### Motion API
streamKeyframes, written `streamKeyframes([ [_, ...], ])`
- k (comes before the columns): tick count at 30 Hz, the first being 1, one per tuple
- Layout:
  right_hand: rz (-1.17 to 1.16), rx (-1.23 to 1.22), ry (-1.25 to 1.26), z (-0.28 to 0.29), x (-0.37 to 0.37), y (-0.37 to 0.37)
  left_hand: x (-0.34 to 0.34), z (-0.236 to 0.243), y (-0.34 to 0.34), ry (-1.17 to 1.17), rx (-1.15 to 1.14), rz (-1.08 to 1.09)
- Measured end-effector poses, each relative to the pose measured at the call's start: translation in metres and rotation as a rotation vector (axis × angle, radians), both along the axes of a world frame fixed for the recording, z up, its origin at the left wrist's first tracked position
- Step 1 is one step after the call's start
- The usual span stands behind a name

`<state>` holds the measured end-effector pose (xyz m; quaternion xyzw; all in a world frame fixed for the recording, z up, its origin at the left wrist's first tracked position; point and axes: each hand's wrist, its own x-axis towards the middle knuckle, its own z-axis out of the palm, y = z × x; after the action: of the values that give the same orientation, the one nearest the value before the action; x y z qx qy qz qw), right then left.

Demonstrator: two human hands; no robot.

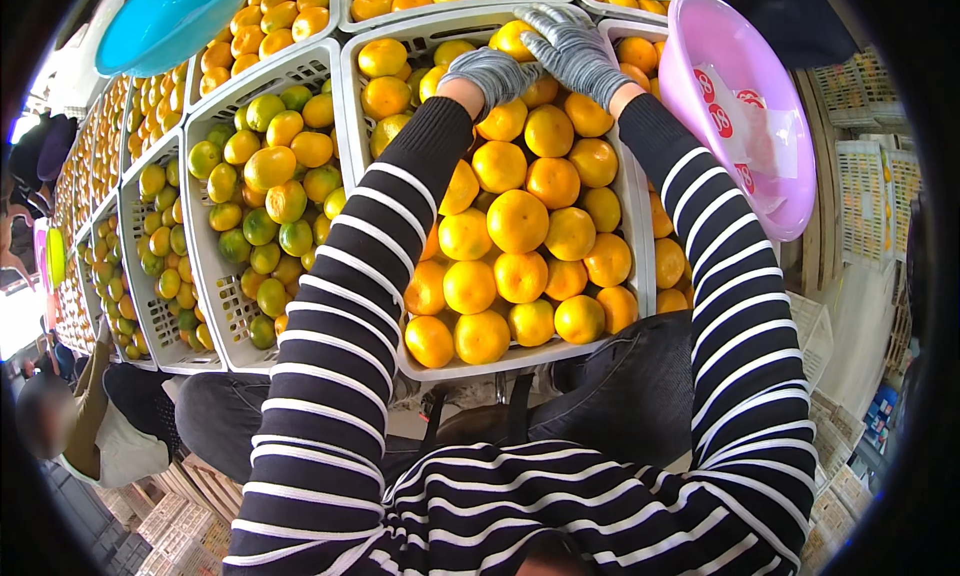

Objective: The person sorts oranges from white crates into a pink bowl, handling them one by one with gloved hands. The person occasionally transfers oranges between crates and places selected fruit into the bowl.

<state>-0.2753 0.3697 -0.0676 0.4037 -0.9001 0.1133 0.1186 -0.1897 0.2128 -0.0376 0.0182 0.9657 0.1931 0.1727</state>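
A white plastic crate (634, 226) in front of me is heaped with orange mandarins (517, 221). Both my hands wear grey knit gloves and meet at its far end. My left hand (490, 78) lies over the fruit with its fingers bent to the right; their tips, and anything under them, are hidden. Beside it my right hand (575, 54) is open, its fingers stretched out to the left. A yellow-orange mandarin (510, 42) sits between the hands, touching the right fingertips.
To the left stands a crate of greener mandarins (265, 186), with more crates beyond. A pink basin (790, 181) holding printed plastic bags rests on the right-hand crate. A blue basin (170, 21) lies at the far left. Stacked crates (862, 201) line the right; another person (110, 416) is at the left.
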Motion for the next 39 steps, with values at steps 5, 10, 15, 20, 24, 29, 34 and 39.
streamKeyframes([
  [5,-0.06,0.225,0.001,0.006,0.002,0.006,-0.013,0.0,0.011,0.037,-0.032,-0.103],
  [10,0.024,0.191,-0.002,0.008,0.005,-0.016,-0.009,-0.008,-0.066,0.147,-0.044,-0.442],
  [15,0.095,0.234,0.44,0.014,0.005,0.017,0.1,0.096,-0.16,0.409,0.158,-0.062],
  [20,0.154,0.161,0.421,-0.03,-0.023,0.008,0.278,0.161,-0.355,0.356,-0.348,0.133],
  [24,0.067,0.29,0.186,-0.029,-0.039,0.023,0.363,0.123,-0.339,-0.079,-0.244,0.262],
  [29,0.106,0.23,0.096,-0.041,-0.035,0.005,0.427,-0.02,-0.332,-0.584,-0.742,-0.249],
  [34,0.182,0.096,0.252,-0.05,-0.039,0.028,0.392,-0.037,-0.298,-0.462,-0.544,0.368],
  [39,0.133,0.253,0.358,-0.038,-0.038,0.017,0.402,-0.039,-0.306,-0.429,-0.58,0.35],
])
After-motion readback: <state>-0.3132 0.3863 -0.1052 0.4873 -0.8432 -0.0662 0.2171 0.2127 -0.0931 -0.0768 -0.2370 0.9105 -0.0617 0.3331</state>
